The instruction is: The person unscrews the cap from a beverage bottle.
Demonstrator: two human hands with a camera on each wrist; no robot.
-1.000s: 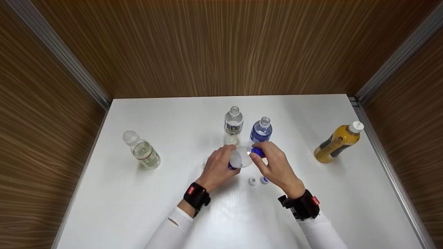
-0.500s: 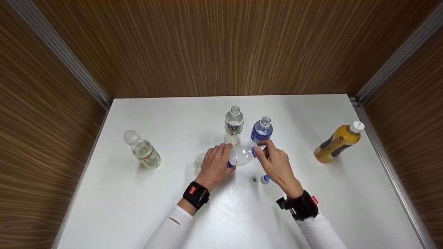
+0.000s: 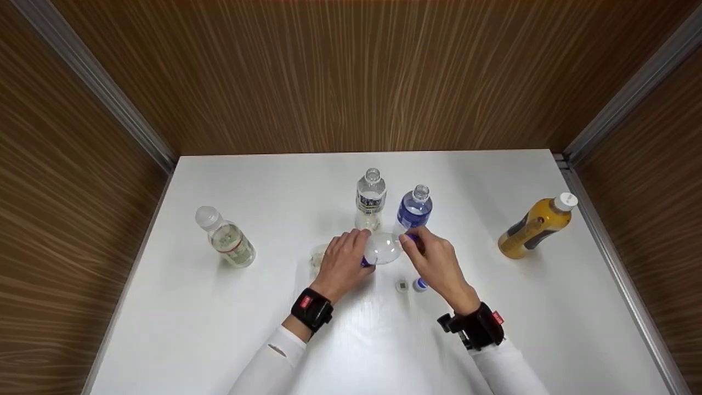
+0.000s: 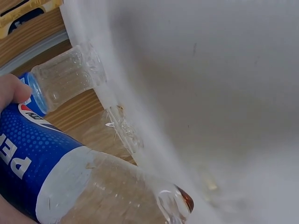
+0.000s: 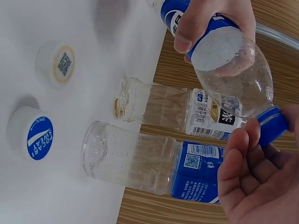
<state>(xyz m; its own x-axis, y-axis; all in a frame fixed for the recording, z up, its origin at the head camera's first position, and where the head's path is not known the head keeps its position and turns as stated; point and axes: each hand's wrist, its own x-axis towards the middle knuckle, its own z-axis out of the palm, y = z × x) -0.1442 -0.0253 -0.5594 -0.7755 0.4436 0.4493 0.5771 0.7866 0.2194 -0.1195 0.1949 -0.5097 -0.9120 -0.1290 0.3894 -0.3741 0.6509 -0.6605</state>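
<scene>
My left hand (image 3: 343,262) grips a clear plastic Pepsi bottle (image 3: 382,248) round its blue label, tilted with its neck toward the right. Thumb and fingers of my right hand (image 3: 439,263) pinch the blue bottle cap (image 5: 272,125) at the neck. In the left wrist view, a little brown liquid shows in the base of this bottle. Just behind the hands stand two uncapped bottles, one with a white label (image 3: 371,203) and one with a blue label (image 3: 414,211). A white cap (image 5: 55,64) and a blue-topped Pocari Sweat cap (image 5: 31,134) lie on the table.
A capped bottle of pale liquid (image 3: 233,244) stands at the left of the white table (image 3: 164,318). At the right is a yellow-orange bottle (image 3: 529,230) with a white cap. Wood-grain panels (image 3: 351,77) enclose the back and sides.
My right fingers have shifted their hold round the blue cap, which was more exposed a second ago. The Pepsi bottle has tipped slightly in my left hand. The standing bottles have not moved.
</scene>
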